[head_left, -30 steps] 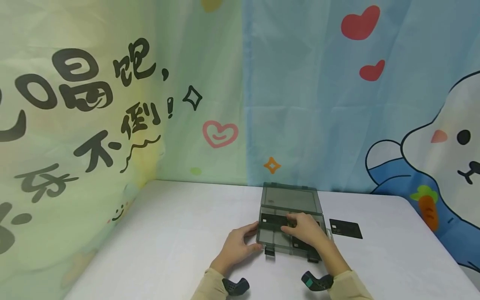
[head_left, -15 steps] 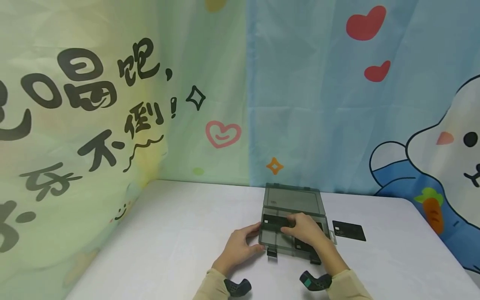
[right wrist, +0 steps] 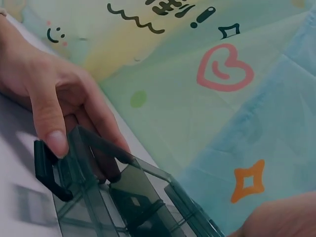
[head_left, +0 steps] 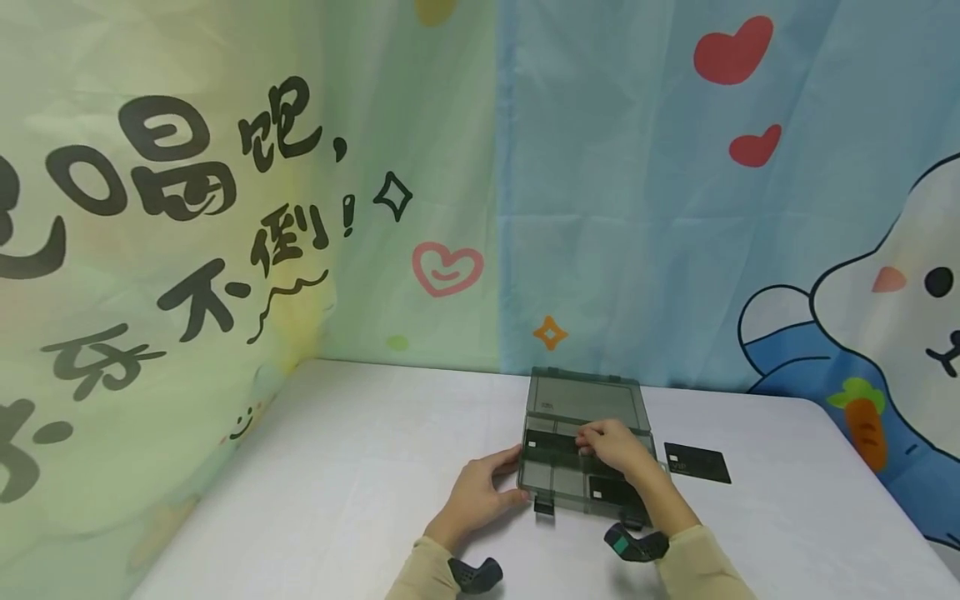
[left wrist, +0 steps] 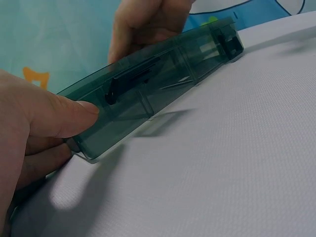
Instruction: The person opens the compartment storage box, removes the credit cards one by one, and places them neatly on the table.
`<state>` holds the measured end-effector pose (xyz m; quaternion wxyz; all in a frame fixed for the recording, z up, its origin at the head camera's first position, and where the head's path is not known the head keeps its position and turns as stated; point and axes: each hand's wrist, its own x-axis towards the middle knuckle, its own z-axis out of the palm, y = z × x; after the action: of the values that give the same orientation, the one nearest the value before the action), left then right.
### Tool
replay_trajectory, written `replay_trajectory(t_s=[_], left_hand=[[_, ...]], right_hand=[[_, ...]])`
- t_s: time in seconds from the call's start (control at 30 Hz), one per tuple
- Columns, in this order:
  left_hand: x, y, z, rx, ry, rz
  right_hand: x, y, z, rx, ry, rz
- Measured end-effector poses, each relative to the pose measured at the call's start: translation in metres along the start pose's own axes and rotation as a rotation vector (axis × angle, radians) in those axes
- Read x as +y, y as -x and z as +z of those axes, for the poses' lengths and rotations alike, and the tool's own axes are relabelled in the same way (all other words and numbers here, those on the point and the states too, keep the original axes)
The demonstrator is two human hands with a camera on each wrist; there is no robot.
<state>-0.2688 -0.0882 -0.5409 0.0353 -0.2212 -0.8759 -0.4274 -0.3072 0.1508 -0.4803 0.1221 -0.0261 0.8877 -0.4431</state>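
Note:
A see-through grey-green plastic box [head_left: 567,478] lies on the table with its lid [head_left: 588,402] folded back. My left hand [head_left: 480,496] grips the box's left side, its thumb [left wrist: 74,118] at the front corner. In the back left section lies a black card [head_left: 551,442] with a light chip mark. Another black card [head_left: 609,491] lies in the front right section. My right hand [head_left: 617,448] is over the box, fingers bent and tips drawn together at the right end of the back card; I cannot tell whether they pinch it.
A black card [head_left: 697,463] lies on the white table [head_left: 375,433], just right of the box. Dark latches [head_left: 544,505] stick out along the box's front edge. A printed cloth [head_left: 600,208] hangs behind and to the left of the table.
My right hand has drawn its thumb and fingers together and shifted slightly up and back, uncovering more of the front right card. My left hand and the box stay in place.

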Motion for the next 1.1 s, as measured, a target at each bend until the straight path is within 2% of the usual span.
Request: replay_trajectory(t_s=[0.13, 0.3, 0.6, 0.97, 1.1], left_hand=[[-0.0005, 0.001, -0.0009, 0.002, 0.002, 0.009], [-0.0011, -0.0004, 0.0019, 0.009, -0.002, 0.024], [-0.0017, -0.001, 0.0027, 0.002, 0.005, -0.01], [-0.0046, -0.0006, 0.0026, -0.006, 0.003, -0.024], [-0.0047, -0.0009, 0.0019, -0.001, -0.001, -0.018]], right_hand=[[-0.0008, -0.0011, -0.0013, 0.008, -0.045, 0.023], [-0.0043, 0.001, -0.0069, -0.022, -0.1, 0.056], [-0.0034, -0.0021, -0.0071, -0.01, -0.157, 0.104], [0.0034, -0.0032, -0.0044, 0.05, -0.194, 0.079], [0.0022, 0.0002, -0.0032, 0.082, -0.148, 0.04]])
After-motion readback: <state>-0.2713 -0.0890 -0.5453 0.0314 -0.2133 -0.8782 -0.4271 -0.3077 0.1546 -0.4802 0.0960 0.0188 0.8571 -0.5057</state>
